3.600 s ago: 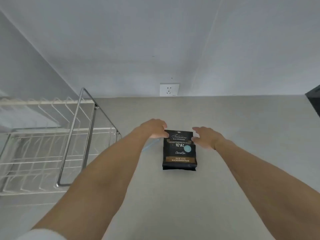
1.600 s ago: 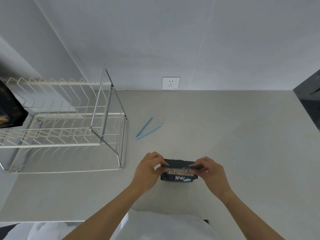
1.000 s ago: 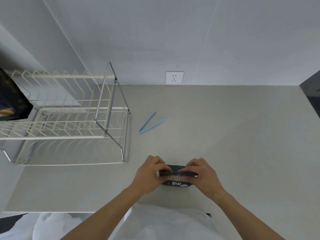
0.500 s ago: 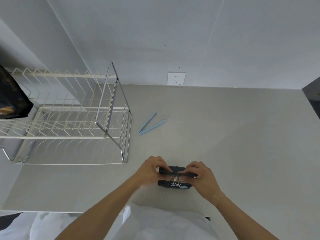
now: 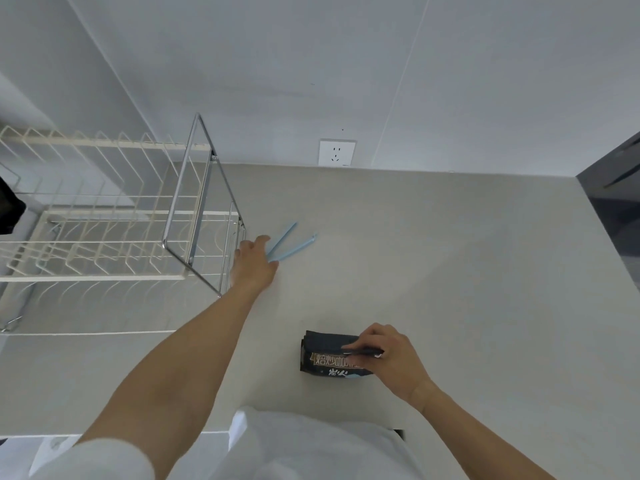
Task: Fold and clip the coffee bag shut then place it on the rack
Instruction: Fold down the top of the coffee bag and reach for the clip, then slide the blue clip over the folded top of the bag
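The black coffee bag lies near the counter's front edge with its top folded over. My right hand pinches the folded top at the bag's right side and holds it down. My left hand is stretched out toward the far left, fingers at the hinged end of the light blue bag clip, which lies open in a V on the counter. I cannot tell if the fingers have closed on the clip. The white wire rack stands at the left, right beside my left hand.
The rack's chrome end frame rises close to my left hand. A wall socket sits at the back. A dark appliance borders the counter on the right. A dark object sits at the rack's far left.
My left hand has let go of the bag's fold and reached up and left to the blue clip. My right hand stays on the folded top.
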`<state>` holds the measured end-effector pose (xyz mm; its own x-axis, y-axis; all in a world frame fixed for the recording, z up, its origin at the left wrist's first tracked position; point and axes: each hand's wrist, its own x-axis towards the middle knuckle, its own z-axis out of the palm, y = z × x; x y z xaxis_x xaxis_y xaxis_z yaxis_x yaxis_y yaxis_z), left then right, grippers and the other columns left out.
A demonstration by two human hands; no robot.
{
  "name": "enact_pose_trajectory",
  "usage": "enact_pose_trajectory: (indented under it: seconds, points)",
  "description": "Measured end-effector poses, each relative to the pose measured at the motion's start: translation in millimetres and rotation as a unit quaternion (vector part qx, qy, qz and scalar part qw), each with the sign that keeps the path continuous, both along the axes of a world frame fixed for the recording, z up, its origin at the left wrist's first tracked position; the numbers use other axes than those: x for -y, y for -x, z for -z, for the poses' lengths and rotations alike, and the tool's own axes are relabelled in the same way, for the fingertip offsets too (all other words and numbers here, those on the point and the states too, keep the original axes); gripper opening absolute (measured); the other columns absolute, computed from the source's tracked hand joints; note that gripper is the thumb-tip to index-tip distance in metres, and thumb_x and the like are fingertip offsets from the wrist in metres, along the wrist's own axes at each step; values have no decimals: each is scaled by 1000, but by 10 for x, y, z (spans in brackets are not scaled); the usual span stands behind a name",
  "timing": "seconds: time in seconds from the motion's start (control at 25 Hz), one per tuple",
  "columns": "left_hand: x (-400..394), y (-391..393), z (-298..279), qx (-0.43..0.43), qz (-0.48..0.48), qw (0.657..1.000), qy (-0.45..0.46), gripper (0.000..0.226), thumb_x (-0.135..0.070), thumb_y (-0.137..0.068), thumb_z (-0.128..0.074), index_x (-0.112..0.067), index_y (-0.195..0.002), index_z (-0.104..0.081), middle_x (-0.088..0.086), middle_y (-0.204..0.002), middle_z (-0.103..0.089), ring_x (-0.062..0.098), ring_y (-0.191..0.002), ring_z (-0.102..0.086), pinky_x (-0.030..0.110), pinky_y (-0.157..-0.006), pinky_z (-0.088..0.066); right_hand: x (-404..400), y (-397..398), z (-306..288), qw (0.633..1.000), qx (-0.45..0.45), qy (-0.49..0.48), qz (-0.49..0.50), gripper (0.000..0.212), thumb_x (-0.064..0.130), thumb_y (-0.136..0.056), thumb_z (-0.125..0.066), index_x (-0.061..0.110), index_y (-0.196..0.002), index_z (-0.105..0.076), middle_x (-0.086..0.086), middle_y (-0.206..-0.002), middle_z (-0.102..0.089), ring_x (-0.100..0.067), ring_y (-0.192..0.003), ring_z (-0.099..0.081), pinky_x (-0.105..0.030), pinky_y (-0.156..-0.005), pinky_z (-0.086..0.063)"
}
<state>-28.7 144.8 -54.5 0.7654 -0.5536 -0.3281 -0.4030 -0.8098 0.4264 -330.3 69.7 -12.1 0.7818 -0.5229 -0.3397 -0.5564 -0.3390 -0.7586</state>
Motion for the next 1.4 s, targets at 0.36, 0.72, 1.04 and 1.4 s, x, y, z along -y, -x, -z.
enact_pose_trajectory:
  seconds: [0.36, 0.72, 1.04, 1.4]
  points:
    - [-56, 76, 225, 84, 64, 993, -46, 16, -14, -94, -50, -14, -107, -59, 13, -109, -51, 32, -90, -56, 38, -66, -45, 60, 26, 15, 1000, 3, -14, -4, 22, 25, -74, -80, 41, -88, -75, 19, -86, -63, -6, -94, -55, -28, -85, -47]
    - [-730, 670, -258, -13, 91, 958, 272, 20, -14, -83, -75, -23, -101, -72, -6, -97, -62, 6, -76, -61, 19, -64, -54, -43, 156, 78, 974, 96, -132, 157, 21, 7, -73, -81, 27, -77, -80, 5, -87, -73, -15, -83, -67, -23, -70, -55]
    - [-1399, 1043, -595, -35, 167, 947, 272, 30, -8, -80, -76, -30, -99, -73, -12, -102, -65, 10, -83, -64, 28, -58, -56, -67, 101, 69, 955, 101, -174, 216, 9, 7, -76, -79, 15, -81, -79, -2, -80, -75, -17, -78, -69, -21, -70, -54]
    - [-1187, 1130, -623, -41, 189, 942, 275, 29, -8, -80, -77, -31, -98, -72, -12, -101, -69, 10, -83, -64, 34, -58, -57, -76, 118, 65, 952, 113, -188, 213, 10, 4, -76, -79, 11, -83, -78, -11, -84, -75, -16, -77, -67, -23, -72, -54]
